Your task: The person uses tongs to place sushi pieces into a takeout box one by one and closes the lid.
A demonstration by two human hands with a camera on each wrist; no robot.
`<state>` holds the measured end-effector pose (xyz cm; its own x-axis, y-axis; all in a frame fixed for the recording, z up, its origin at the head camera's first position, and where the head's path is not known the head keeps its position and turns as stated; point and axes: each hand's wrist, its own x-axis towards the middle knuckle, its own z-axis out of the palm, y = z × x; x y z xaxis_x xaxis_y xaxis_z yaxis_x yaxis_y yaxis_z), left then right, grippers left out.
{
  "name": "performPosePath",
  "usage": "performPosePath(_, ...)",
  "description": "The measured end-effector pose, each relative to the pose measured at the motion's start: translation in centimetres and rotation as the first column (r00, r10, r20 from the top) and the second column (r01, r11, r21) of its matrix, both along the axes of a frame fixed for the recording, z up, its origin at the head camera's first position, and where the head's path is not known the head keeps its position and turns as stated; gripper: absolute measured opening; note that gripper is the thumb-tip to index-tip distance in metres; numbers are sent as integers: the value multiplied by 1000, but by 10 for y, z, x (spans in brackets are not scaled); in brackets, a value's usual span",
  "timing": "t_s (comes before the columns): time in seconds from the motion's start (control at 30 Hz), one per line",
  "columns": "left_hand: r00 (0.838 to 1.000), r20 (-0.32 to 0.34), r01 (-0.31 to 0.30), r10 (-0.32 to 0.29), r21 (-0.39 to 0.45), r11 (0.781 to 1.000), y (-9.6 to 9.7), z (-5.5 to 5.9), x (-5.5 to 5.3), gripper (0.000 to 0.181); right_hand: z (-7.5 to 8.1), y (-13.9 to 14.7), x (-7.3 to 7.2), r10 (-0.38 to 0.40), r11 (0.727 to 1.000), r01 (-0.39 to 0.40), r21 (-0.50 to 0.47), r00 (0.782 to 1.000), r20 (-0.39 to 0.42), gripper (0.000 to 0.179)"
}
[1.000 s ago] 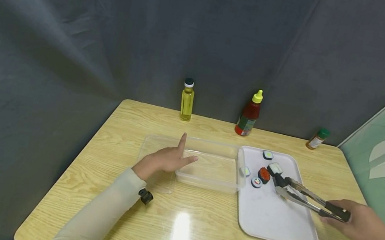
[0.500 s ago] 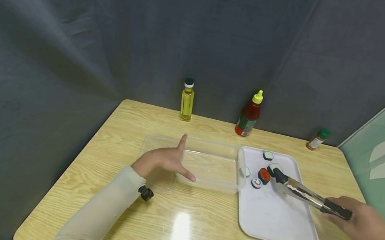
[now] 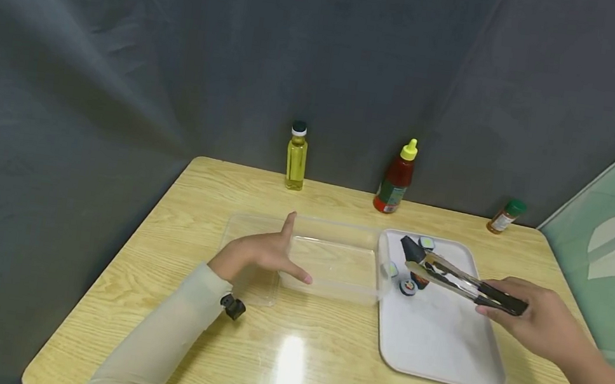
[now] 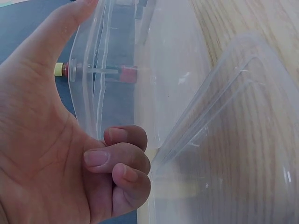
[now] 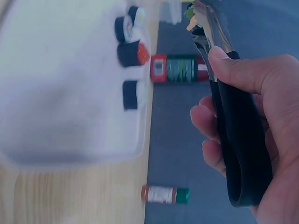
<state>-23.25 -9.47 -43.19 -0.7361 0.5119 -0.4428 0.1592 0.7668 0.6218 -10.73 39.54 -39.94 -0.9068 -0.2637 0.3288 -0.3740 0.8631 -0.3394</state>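
Note:
My right hand (image 3: 534, 316) grips black-handled metal tongs (image 3: 452, 277) above the far part of the white tray (image 3: 439, 342). Between the tong tips, a sushi piece (image 5: 191, 17) shows orange and green filling in the right wrist view. Below on the tray lie a red-topped sushi piece (image 5: 133, 53), a round sushi roll (image 3: 408, 287) and a white-topped sushi piece (image 5: 132, 94). My left hand (image 3: 262, 254) spreads thumb and index finger at the left end of a clear plastic container (image 3: 332, 291). In the left wrist view its other fingers curl loosely beside the wall.
A clear lid (image 3: 257, 298) lies under my left hand. Along the back edge stand an oil bottle (image 3: 296, 165), a red sauce bottle (image 3: 395, 183) and a small green-capped jar (image 3: 506, 216). Another sushi piece (image 3: 392, 270) sits behind the container's right wall.
The tongs close on the white sushi piece and lift it from its place on the tray. My right hand moves up and left with them. My left hand stays at the container.

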Motion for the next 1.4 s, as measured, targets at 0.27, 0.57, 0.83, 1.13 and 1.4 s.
performPosePath(0.27, 1000, 12, -3, 2, 8, 1000, -2, -2, -2, 159, 3, -34, -20, 28, 999, -28, 15, 1000, 12, 44)
performPosePath(0.57, 1000, 15, -10, 9, 10, 1000, 1, -2, -3, 158, 9, -79, -39, 96, 991, -94, 97, 995, -12, 44)
performPosePath(0.83, 1000, 21, -17, 16, 11, 1000, 2, -1, -3, 159, 10, -119, -59, 180, 967, -180, 179, 984, 18, 39)
performPosePath(1.13, 999, 27, -30, 30, 28, 999, -2, -3, -2, 159, 16, -163, -77, 188, 938, -217, 270, 974, 130, 35)
performPosePath(1.4, 999, 43, -21, 20, 38, 999, -1, -2, -4, 160, 33, -191, -100, 170, 892, -241, 383, 963, 212, 19)
